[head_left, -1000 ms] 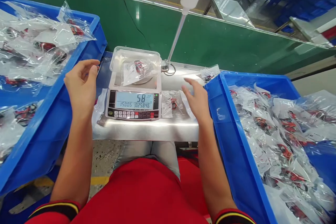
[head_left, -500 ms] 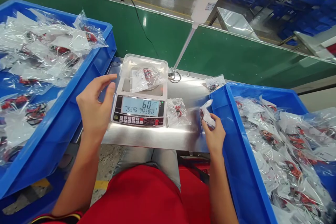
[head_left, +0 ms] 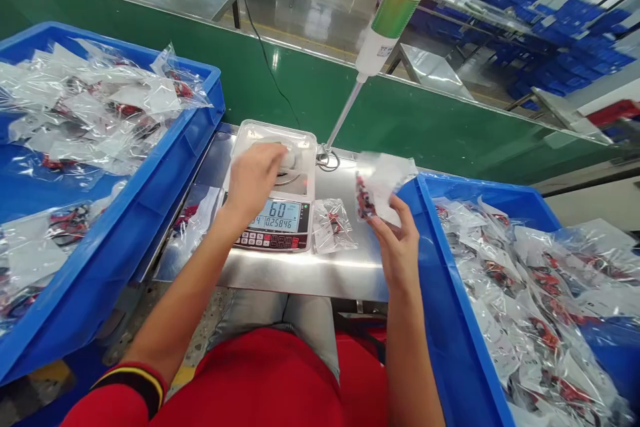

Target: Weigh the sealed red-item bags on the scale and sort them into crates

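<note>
My left hand reaches over the pan of the digital scale, its fingers bent together at the pan; what they hold, if anything, is hidden. The scale's display reads 60, partly covered by my wrist. My right hand pinches a clear plastic bag with red parts and white paper inside, raised above the steel table beside the right crate. A similar bag lies flat just right of the scale. Another bag rests left of the scale, partly behind my left forearm.
A blue crate on the left and a blue crate on the right hold many bagged red parts. Behind the scale stands a signal tower on a thin pole, its orange section lit. A green panel borders the steel table.
My left hand has moved right, from beside the scale to over its pan. The bag seen on the pan no longer shows. My right hand has lifted its bag. The tower's orange section shows lit.
</note>
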The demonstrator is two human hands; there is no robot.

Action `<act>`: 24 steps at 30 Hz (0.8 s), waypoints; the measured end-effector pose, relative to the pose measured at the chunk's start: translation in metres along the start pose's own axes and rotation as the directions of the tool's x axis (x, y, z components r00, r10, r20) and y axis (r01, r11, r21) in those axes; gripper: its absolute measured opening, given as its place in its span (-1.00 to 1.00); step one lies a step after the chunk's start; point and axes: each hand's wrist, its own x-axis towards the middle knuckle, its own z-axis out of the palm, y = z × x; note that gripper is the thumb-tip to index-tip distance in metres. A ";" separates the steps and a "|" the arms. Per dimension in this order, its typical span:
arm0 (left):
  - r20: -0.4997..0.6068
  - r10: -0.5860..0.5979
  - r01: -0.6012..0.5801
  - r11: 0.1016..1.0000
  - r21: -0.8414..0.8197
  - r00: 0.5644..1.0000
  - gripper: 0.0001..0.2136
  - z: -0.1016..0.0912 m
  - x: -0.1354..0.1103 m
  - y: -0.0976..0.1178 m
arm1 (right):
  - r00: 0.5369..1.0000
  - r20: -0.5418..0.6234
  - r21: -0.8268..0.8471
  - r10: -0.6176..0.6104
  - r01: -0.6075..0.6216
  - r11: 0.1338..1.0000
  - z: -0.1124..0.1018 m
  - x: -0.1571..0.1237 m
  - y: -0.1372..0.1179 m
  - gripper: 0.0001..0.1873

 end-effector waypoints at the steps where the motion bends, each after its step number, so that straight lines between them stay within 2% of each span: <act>1: -0.103 -0.072 0.069 0.997 -0.032 0.992 -0.81 -0.004 0.008 -0.002 | 0.996 0.060 0.006 -0.064 0.063 0.998 0.011 0.010 -0.012 -0.46; 3: -0.326 -0.171 0.151 0.985 -0.084 0.930 -0.83 -0.022 0.018 -0.005 | 0.958 0.204 0.021 -0.203 0.203 0.979 0.034 0.032 -0.038 -0.53; 5: -0.484 -0.187 0.148 0.982 -0.119 0.855 -0.82 -0.046 0.020 -0.008 | 0.874 0.361 0.022 -0.326 0.342 0.940 0.056 0.053 -0.059 -0.53; 7: -0.567 -0.187 0.116 0.981 -0.158 0.802 -0.80 -0.070 0.013 -0.010 | 0.775 0.488 0.012 -0.402 0.454 0.891 0.074 0.068 -0.073 -0.49; 9: -0.604 -0.195 0.104 0.978 -0.182 0.773 -0.79 -0.087 0.000 -0.010 | 0.716 0.551 -0.011 -0.428 0.519 0.855 0.085 0.074 -0.078 -0.46; 11: -0.616 -0.209 0.104 0.974 -0.203 0.759 -0.79 -0.096 -0.014 -0.008 | 0.724 0.540 -0.025 -0.429 0.523 0.852 0.088 0.071 -0.077 -0.47; 15: -0.622 -0.241 0.093 0.961 -0.260 0.745 -0.79 -0.101 -0.030 0.004 | 0.825 0.425 0.000 -0.372 0.412 0.911 0.078 0.053 -0.068 -0.62; 17: -0.598 -0.241 0.089 0.958 -0.272 0.765 -0.80 -0.100 -0.032 0.013 | 0.866 0.382 0.047 -0.321 0.329 0.943 0.072 0.044 -0.067 -0.67; 19: -0.549 -0.219 0.071 0.958 -0.278 0.807 -0.81 -0.098 -0.031 0.022 | 0.882 0.371 0.103 -0.291 0.272 0.957 0.068 0.038 -0.070 -0.68; 21: -0.507 -0.186 0.045 0.960 -0.278 0.842 -0.82 -0.096 -0.030 0.028 | 0.879 0.379 0.145 -0.290 0.253 0.957 0.066 0.034 -0.073 -0.68; 24: -0.520 -0.156 0.010 0.962 -0.272 0.840 -0.80 -0.096 -0.029 0.029 | 0.884 0.368 0.157 -0.288 0.246 0.957 0.066 0.032 -0.074 -0.69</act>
